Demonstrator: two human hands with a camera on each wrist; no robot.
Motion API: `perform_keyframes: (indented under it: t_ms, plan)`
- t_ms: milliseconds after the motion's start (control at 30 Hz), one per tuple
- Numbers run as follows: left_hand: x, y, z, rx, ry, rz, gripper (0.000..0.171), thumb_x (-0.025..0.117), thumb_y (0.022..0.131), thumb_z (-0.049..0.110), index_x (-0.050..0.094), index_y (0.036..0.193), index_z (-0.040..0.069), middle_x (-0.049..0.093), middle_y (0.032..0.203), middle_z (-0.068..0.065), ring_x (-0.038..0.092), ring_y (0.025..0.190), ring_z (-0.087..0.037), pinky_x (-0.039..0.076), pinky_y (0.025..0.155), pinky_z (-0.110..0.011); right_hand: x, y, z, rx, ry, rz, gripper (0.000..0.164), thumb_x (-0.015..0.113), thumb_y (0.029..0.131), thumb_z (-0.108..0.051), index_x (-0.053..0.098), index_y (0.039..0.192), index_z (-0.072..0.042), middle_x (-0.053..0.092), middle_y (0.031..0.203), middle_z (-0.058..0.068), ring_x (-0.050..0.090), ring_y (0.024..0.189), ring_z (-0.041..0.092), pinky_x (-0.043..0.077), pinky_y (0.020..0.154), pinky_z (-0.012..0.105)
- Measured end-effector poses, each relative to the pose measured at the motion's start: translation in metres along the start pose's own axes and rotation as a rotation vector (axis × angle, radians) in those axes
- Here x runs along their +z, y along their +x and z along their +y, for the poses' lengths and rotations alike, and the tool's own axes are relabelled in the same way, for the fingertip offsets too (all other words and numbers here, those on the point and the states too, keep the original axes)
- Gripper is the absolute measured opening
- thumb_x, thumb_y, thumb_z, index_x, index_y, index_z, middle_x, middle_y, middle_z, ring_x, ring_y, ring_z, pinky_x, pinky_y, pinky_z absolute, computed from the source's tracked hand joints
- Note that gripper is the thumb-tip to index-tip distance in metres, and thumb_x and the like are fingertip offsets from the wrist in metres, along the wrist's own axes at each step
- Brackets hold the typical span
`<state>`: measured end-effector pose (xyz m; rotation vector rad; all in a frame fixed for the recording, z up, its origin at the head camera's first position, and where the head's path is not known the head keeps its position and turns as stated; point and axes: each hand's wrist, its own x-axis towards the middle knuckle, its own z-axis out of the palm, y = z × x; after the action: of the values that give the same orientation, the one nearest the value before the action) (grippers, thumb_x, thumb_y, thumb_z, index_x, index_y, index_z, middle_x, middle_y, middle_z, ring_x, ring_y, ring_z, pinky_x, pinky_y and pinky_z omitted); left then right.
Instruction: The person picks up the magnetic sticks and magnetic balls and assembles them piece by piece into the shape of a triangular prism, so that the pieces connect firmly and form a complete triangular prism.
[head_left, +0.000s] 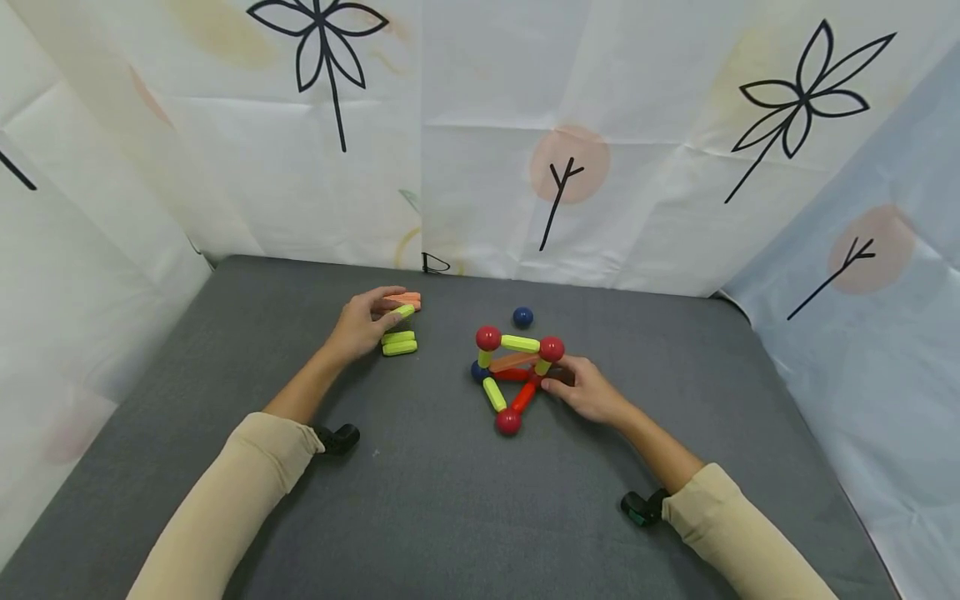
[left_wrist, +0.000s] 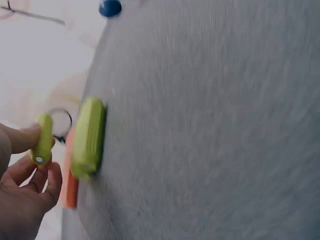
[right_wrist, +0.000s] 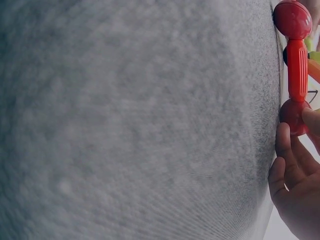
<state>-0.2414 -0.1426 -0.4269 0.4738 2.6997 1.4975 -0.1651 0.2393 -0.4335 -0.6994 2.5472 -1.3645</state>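
Note:
My left hand (head_left: 358, 327) pinches a yellow-green magnetic rod (left_wrist: 43, 142) between thumb and fingers. Right below it on the table lie two more yellow-green rods (head_left: 399, 347), with orange rods (head_left: 411, 300) just behind. A frame of magnetic rods and balls stands to the right. Its base joins a red front ball (head_left: 508, 422), a blue ball (head_left: 479, 372) and a red right-hand ball (right_wrist: 294, 120). Two upper red balls (head_left: 488, 337) are linked by a yellow-green rod (head_left: 520, 343). With thumb and fingers, my right hand (head_left: 592, 393) holds the right-hand base ball.
A loose blue ball (head_left: 522, 317) rests behind the frame. The grey table (head_left: 420, 508) ends at a patterned white cloth (head_left: 480, 192) at the back and sides. Black wrist devices (head_left: 341, 439) sit at both sleeve cuffs.

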Motion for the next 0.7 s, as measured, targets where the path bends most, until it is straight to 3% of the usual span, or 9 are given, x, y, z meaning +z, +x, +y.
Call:
perform_keyframes:
  t_ms: [133,300,500,700]
  plan:
    - [0.007,-0.011,0.013,0.060,-0.157,-0.011,0.047,0.062,0.097,0.002,0.049,0.143,0.002,0.062,0.130,-0.022,0.060,0.117,-0.035,0.051,0.088,-0.035,0.000,0.000,0.000,0.004,0.006,-0.003,0.032,0.063,0.096,-0.002,0.061,0.127,0.004,0.065,0.123,0.020,0.064,0.103,0.029,0.051,0.086,0.037]
    - [0.025,-0.033,0.027,0.166,-0.326,-0.065,0.050,0.065,0.093,-0.004,0.049,0.141,-0.001,0.063,0.124,-0.024,0.063,0.113,-0.035,0.053,0.085,-0.023,0.000,0.000,-0.001,0.011,0.008,-0.003,0.032,0.063,0.096,-0.003,0.061,0.127,0.004,0.065,0.123,0.020,0.065,0.105,0.030,0.051,0.089,0.042]
    - [0.057,-0.056,0.046,0.208,-0.379,-0.217,0.041,0.069,0.091,-0.001,0.058,0.131,-0.006,0.063,0.126,-0.020,0.065,0.110,-0.025,0.053,0.091,-0.029,-0.001,0.000,0.000,0.011,0.007,-0.005,0.033,0.063,0.096,-0.002,0.059,0.128,0.006,0.065,0.122,0.020,0.065,0.106,0.032,0.051,0.090,0.045]
    - [0.091,-0.060,0.063,0.316,-0.385,-0.330,0.036,0.069,0.091,-0.001,0.063,0.126,-0.005,0.066,0.122,-0.018,0.066,0.106,-0.022,0.053,0.093,-0.034,0.000,0.000,0.000,0.013,0.006,-0.001,0.034,0.063,0.096,-0.002,0.059,0.129,0.006,0.065,0.122,0.020,0.066,0.105,0.032,0.051,0.090,0.046]
